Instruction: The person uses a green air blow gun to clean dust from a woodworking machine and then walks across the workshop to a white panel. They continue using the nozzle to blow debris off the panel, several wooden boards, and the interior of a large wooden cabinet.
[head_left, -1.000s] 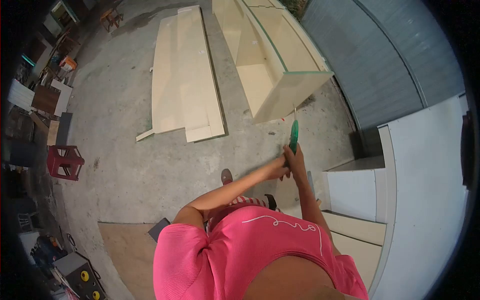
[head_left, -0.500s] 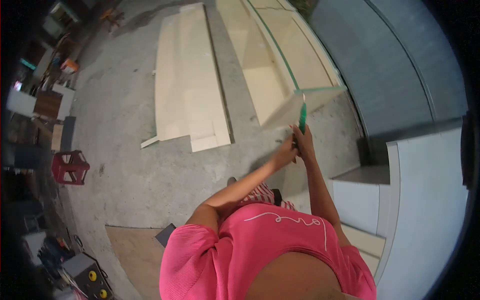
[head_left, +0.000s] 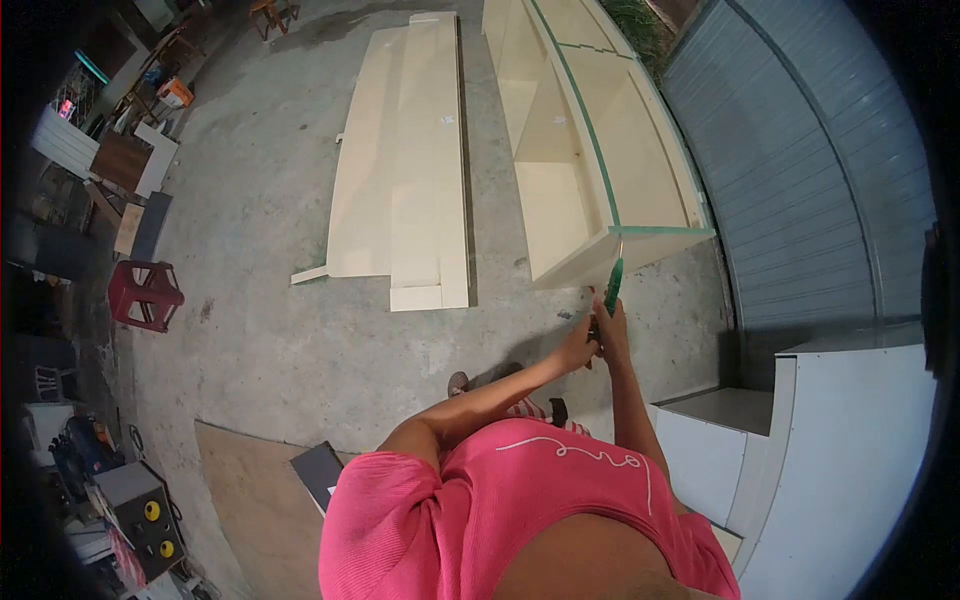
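Note:
My right hand (head_left: 613, 325) is closed around a slim green tool (head_left: 615, 282) with a thin, pale tip pointing away from me. That tip reaches the near corner of a long cream cabinet (head_left: 570, 268), where green strips (head_left: 660, 231) run along the edges. Pressed up close beside it, my left hand (head_left: 574, 347) has its fingers curled; something dark shows between the two hands, and I cannot tell what it is. The cabinet lies on the concrete floor with its open compartments facing up and left.
Cream panels (head_left: 370, 180) lie stacked left of the cabinet. A red plastic stool (head_left: 146, 295) stands farther left. White furniture pieces (head_left: 850, 440) are close on my right, below a grey metal wall (head_left: 790, 170). A brown board (head_left: 250, 490) and a speaker (head_left: 140, 515) are at lower left.
The view has tilted, so the cabinet and panels sit lower and slightly farther right. Both hands stay together on the same side, the green tool still pointing at the cabinet corner.

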